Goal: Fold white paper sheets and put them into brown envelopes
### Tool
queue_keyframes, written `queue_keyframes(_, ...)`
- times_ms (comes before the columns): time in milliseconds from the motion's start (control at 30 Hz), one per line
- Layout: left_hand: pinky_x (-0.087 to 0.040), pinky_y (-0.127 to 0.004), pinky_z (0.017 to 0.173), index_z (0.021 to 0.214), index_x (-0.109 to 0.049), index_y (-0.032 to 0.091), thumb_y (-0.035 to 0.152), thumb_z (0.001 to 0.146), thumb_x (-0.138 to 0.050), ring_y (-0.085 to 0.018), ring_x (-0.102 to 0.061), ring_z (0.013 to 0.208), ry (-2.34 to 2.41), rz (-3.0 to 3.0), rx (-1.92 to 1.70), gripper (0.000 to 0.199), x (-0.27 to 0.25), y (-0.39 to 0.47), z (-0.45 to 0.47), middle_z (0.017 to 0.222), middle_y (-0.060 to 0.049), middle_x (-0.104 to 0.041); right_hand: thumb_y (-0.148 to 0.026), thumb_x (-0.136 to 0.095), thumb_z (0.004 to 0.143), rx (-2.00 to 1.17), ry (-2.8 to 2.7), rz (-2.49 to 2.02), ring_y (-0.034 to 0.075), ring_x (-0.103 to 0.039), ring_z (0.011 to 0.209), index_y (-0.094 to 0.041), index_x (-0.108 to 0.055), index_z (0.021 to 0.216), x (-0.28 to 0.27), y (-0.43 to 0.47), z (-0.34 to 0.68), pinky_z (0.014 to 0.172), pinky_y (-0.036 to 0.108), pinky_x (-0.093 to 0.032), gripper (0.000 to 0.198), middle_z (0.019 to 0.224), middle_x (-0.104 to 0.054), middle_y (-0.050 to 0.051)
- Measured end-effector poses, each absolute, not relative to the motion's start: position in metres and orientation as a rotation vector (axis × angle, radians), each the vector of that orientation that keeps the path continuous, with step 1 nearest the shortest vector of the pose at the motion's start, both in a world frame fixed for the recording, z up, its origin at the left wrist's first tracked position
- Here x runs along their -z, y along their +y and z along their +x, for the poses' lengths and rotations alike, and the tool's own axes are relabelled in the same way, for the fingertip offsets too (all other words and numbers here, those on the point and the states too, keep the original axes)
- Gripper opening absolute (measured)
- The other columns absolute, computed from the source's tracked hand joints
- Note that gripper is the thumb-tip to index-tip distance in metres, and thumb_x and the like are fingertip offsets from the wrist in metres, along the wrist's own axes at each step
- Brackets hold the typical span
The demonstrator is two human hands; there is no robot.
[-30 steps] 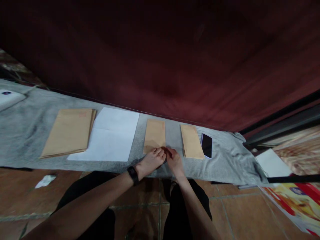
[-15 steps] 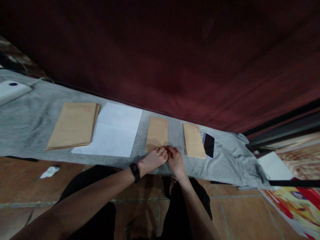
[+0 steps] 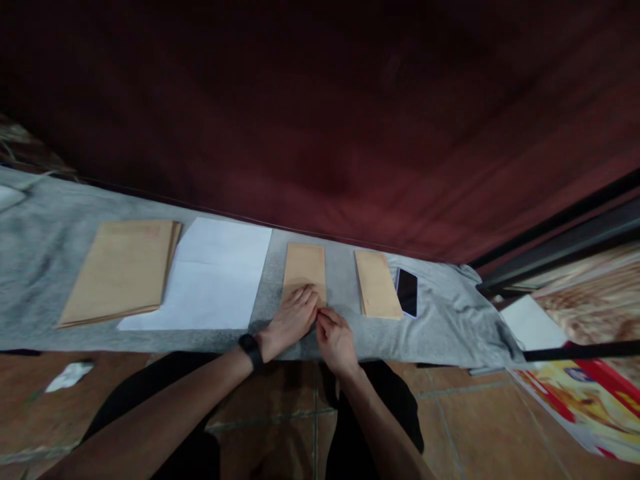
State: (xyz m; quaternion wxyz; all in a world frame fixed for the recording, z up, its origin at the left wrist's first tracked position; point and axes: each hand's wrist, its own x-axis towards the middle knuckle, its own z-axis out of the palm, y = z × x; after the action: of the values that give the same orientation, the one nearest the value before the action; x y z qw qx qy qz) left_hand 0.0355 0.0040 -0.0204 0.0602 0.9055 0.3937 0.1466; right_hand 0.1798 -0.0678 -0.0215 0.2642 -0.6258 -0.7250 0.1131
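Note:
A small brown paper envelope (image 3: 306, 263) lies in front of me on the grey cloth. My left hand (image 3: 294, 315), with a dark band at the wrist, rests flat over its lower part, fingers stretched out. At the envelope's lower right corner, my right hand (image 3: 336, 339) is closed, thumb and fingertips pinched together on the edge. The lower end of the envelope is hidden under my hands. To the right lie more small brown envelopes (image 3: 379, 285), stacked slightly askew.
On the left are larger brown envelopes (image 3: 123, 267), overlapping creased white paper (image 3: 220, 273). A phone (image 3: 407, 292) lies right of the small stack. The grey cloth (image 3: 445, 320) covers a narrow surface against a dark red backdrop (image 3: 320, 133). Dark bars stand at the right.
My left hand has flattened out over the envelope, fingers extended. My right hand has shifted slightly down the envelope's right edge. The whole view has moved a little.

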Motion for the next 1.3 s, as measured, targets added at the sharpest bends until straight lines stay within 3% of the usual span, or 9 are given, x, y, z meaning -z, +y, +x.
queue_keyframes(100, -0.028, -0.044, 0.120, 0.145, -0.048, 0.015, 0.025, 0.101, -0.034, -0.024, -0.036, 0.147, 1.148, 2.782, -0.424, 0.047, 0.029, 0.009, 0.029, 0.155, -0.012, -0.046, -0.009, -0.048, 0.094, -0.341, -1.968, -1.667, 0.020, -0.066, 0.110, -0.022, -0.073, 0.113, 0.019, -0.070, 0.181, 0.103, 0.034, -0.050, 0.034, 0.119, -0.072, 0.007)
queue_keyframes(233, -0.021, -0.043, 0.123, 0.149, -0.046, 0.024, 0.033, 0.104, -0.030, -0.021, -0.032, 0.150, 1.093, 2.834, -0.367, 0.049, 0.034, 0.017, 0.023, 0.159, -0.005, -0.042, -0.009, -0.051, 0.092, -0.458, -1.942, -1.616, 0.018, -0.069, 0.106, -0.022, -0.075, 0.106, 0.014, -0.067, 0.189, 0.100, 0.031, -0.052, 0.031, 0.115, -0.074, 0.005)
queue_keyframes(567, -0.016, -0.046, 0.124, 0.155, -0.037, 0.019, 0.035, 0.103, -0.026, -0.022, -0.027, 0.152, 1.201, 2.775, -0.353, 0.056, 0.043, 0.053, 0.042, 0.161, -0.007, -0.038, -0.009, -0.055, 0.092, -0.520, -1.925, -1.695, 0.017, -0.072, 0.094, -0.022, -0.076, 0.096, 0.010, -0.058, 0.194, 0.089, 0.027, -0.055, 0.025, 0.107, -0.076, 0.005)
queue_keyframes(800, -0.012, -0.046, 0.124, 0.156, -0.034, 0.018, 0.037, 0.100, -0.030, -0.023, -0.025, 0.152, 1.310, 2.682, -0.319, 0.059, 0.037, 0.094, 0.070, 0.162, -0.010, -0.037, -0.010, -0.056, 0.092, -0.551, -1.926, -1.667, 0.017, -0.071, 0.095, -0.022, -0.076, 0.097, 0.010, -0.058, 0.197, 0.091, 0.027, -0.055, 0.023, 0.108, -0.074, 0.005)
queue_keyframes(1033, -0.007, -0.053, 0.123, 0.156, -0.033, 0.016, 0.037, 0.101, -0.026, -0.026, -0.022, 0.153, 1.370, 2.649, -0.357, 0.059, 0.037, 0.119, 0.084, 0.162, -0.012, -0.035, -0.009, -0.054, 0.091, -0.582, -1.929, -1.615, 0.016, -0.069, 0.100, -0.019, -0.075, 0.098, 0.016, -0.055, 0.200, 0.095, 0.029, -0.053, 0.023, 0.111, -0.073, 0.007)
queue_keyframes(1300, -0.010, -0.045, 0.124, 0.155, -0.036, 0.016, 0.037, 0.101, -0.023, -0.021, -0.026, 0.152, 1.251, 2.690, -0.235, 0.059, 0.040, 0.125, 0.071, 0.163, -0.009, -0.034, -0.010, -0.055, 0.092, -0.577, -1.961, -1.612, 0.016, -0.070, 0.097, -0.020, -0.074, 0.096, 0.015, -0.055, 0.202, 0.093, 0.028, -0.054, 0.022, 0.109, -0.073, 0.006)
